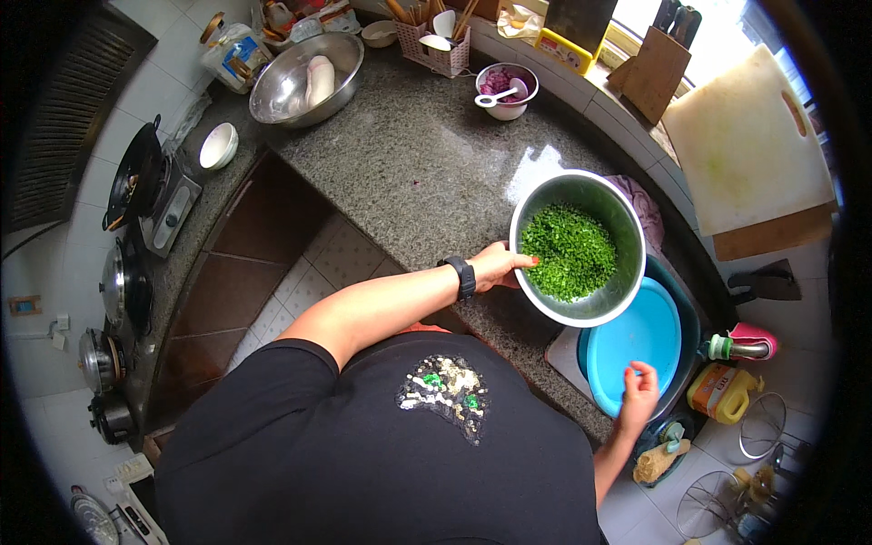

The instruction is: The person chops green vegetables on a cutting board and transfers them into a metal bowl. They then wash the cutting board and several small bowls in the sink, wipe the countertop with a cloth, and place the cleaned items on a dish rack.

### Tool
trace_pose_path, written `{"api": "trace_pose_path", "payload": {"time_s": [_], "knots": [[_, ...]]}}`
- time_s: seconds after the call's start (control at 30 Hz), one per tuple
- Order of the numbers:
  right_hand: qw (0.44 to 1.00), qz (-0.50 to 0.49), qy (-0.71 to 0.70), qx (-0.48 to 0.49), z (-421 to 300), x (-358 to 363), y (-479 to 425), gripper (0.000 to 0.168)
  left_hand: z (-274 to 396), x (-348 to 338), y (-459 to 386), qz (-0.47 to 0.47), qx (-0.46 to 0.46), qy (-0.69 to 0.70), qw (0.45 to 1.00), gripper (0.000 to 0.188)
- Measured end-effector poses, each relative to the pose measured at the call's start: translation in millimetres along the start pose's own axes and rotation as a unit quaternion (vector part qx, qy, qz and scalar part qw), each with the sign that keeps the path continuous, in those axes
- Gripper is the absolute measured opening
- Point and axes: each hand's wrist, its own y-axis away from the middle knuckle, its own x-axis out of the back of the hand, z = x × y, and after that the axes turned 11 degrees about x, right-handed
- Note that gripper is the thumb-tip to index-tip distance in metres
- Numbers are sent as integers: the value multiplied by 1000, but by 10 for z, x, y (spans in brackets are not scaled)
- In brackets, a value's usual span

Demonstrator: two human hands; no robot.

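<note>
My left hand (503, 266) grips the near-left rim of a deep stainless steel bowl (578, 320), its thumb over the edge. Finely chopped green herbs or scallions (569, 252) cover much of the bowl's bottom. The bowl overlaps the far end of a blue plastic basin (637, 334), which lies at the sink. Over the basin's near right side is my right hand (640, 392), fingers curled together; whether something small is between them cannot be told. White powder (535, 170) is spread on the granite counter beyond the bowl, and a purplish cloth (640, 204) lies behind it.
On the granite counter (381, 177) stand a large steel bowl (347, 88) with dough (320, 80), a small bowl of purple filling (507, 109) with a white spoon, and a white bowl (219, 146). A wok (133, 174) is at left. Cutting boards (746, 150) and a knife block (654, 75) stand at right.
</note>
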Motion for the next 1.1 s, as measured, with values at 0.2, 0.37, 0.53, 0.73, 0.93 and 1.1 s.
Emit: {"api": "trace_pose_path", "payload": {"time_s": [0.2, 0.37, 0.53, 0.73, 0.93, 1.1], "knots": [[977, -75, -148, 137, -1056, 411, 27, 23, 62, 406, 355, -21, 18, -82, 996, 47], [992, 73, 99, -23, -1, 389, -417, 24, -148, 1070, 882, 110, -17, -13, 994, 10], [998, 35, 49, 32, 386, -150, -1188, 22, -76, 836, 777, 116, 67, -101, 986, 33], [970, -11, 172, 170, 620, -560, -2609, 30, -25, -181, -99, 67, -26, -89, 993, 36], [869, -146, 400, 251, 1060, -668, -3464, 59, 113, -132, 231, 154, -15, -17, 988, 21], [852, -138, 458, 214, 1664, -999, -3604, 59, -476, -305, 533, 246, -129, 65, 958, 26]]}}
